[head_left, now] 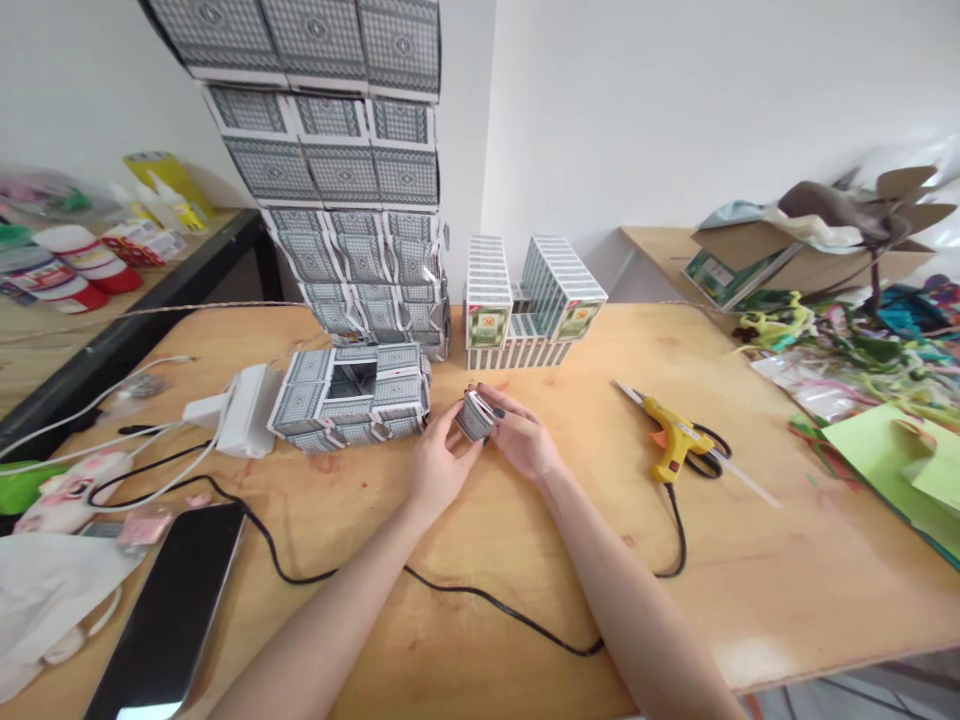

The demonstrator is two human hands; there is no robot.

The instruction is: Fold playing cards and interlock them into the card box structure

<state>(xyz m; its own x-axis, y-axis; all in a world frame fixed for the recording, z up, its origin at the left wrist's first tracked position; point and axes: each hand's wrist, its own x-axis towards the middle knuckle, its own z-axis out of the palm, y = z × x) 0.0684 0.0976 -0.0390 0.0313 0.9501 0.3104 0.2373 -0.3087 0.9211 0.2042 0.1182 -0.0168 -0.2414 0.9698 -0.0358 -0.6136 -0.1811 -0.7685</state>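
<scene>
Between my two hands, above the middle of the table, is a small grey patterned card piece (475, 416). The fingers of my left hand (442, 452) grip its left side and lower edge. My right hand (523, 436) pinches it from the right, its fingertips at the upper and right edges. Left of my hands lies a block of folded grey cards (304, 400) with a square opening. Behind that rises a tall stack of the same patterned cards (356, 245). Green and white small boxes (489, 325) stand joined in a U shape just beyond my hands.
A yellow glue gun (675, 440) and scissors (706, 462) lie at the right, its black cord crossing below my forearms. At the left are a white power adapter (251, 410) and a phone (176, 610). Green paper (877, 460) and scraps cover the right edge.
</scene>
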